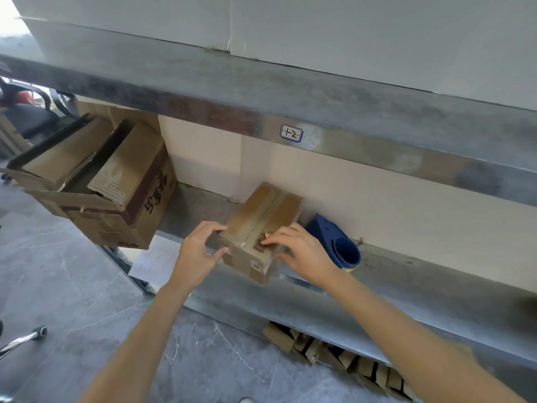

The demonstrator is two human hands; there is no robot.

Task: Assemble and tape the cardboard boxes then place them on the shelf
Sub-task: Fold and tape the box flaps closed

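Forearms enter from the lower edge and meet at the small taped box [261,222], which lies on the lower shelf [436,286], close to its front edge and skewed to it. Beneath the shelf, on the floor [87,286], lie flat cardboard blanks [337,353], not yet assembled.

Left hand [197,254]: fingers curled over the box's near left corner, thumb against its side, gripping. Right hand [302,257]: fingers laid across the near top edge, thumb down the right side, pinching the box. Brown tape runs along the top seam, so assembly and taping appear done for this box. The step in hand is judged to be placement. Whether the box rests flat or is slightly lifted cannot be told.

The next move probably calls for pushing the box back and squaring it to the back panel [377,199], then letting go. A blue tape dispenser [334,242] stands just beside the box on the right and could be knocked. Bare shelf separates the box from a large open carton [116,193] to the left, which overhangs the shelf edge and limits room there.

Farther back, a label [291,133] marks the upper shelf [203,91], and an office chair [32,117] stands at far left.
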